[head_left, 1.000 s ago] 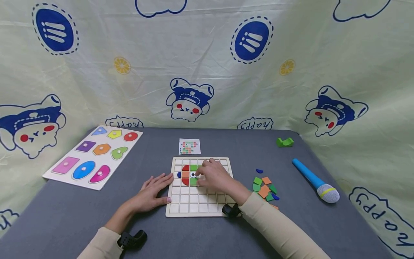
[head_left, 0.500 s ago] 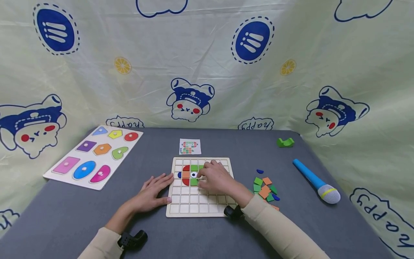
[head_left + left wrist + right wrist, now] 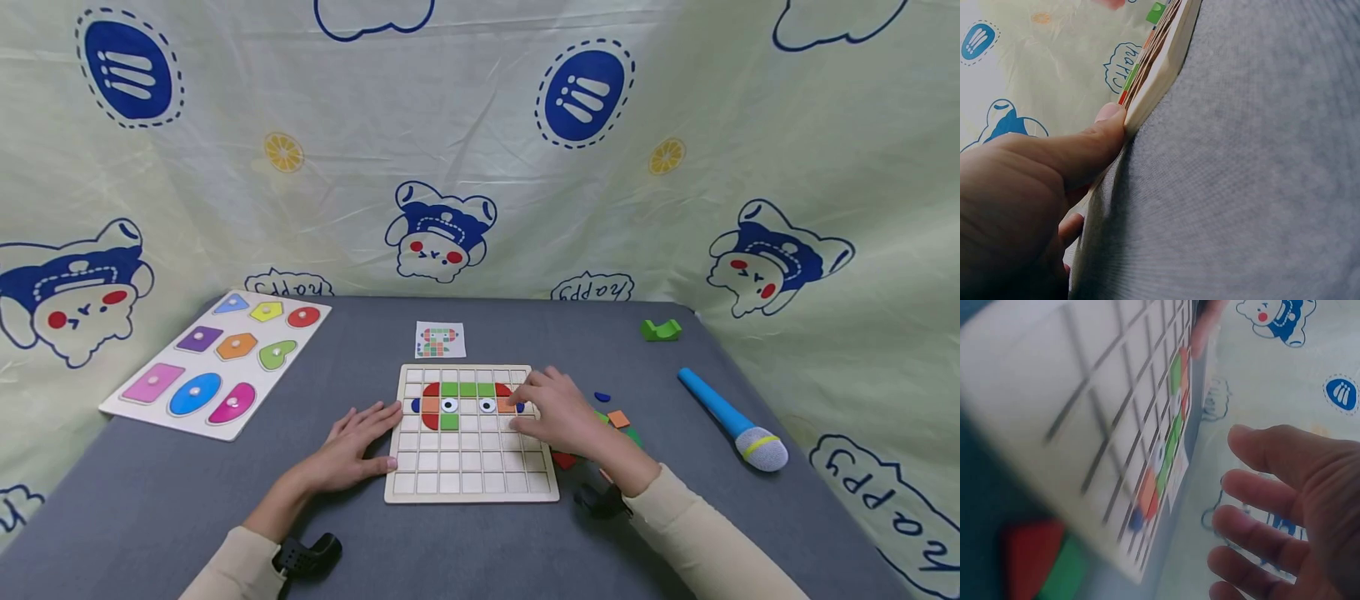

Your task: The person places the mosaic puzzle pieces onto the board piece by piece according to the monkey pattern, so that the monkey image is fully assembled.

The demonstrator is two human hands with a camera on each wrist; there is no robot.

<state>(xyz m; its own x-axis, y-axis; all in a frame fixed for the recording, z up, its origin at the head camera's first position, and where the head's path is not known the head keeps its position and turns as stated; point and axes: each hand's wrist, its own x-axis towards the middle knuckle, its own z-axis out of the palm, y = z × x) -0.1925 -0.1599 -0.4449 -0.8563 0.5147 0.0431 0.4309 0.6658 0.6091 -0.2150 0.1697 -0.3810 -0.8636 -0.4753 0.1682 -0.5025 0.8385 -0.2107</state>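
Observation:
A wooden grid board (image 3: 472, 483) lies in the middle of the table, with several tiles in its upper cells. Green squares (image 3: 468, 389), red rounded pieces (image 3: 430, 421), orange squares, two eye tiles (image 3: 487, 405) and blue end pieces are set there. My left hand (image 3: 352, 450) rests against the board's left edge with fingers stretched out; in the left wrist view its thumb (image 3: 1107, 122) touches the rim. Over the board's right side hovers my right hand (image 3: 558, 408), fingers loosely spread. Nothing shows between the right fingers (image 3: 1250, 487) in the right wrist view.
Loose tiles (image 3: 618, 419) lie right of the board, partly hidden by the right arm. A small pattern card (image 3: 440, 352) lies behind the board. At left is a shape puzzle (image 3: 247, 367); at right, a toy microphone (image 3: 720, 408) and a green block (image 3: 661, 331).
My right hand has moved right from the board's middle, uncovering the right-hand eye tile and the red, orange and blue pieces. The left hand stays in place.

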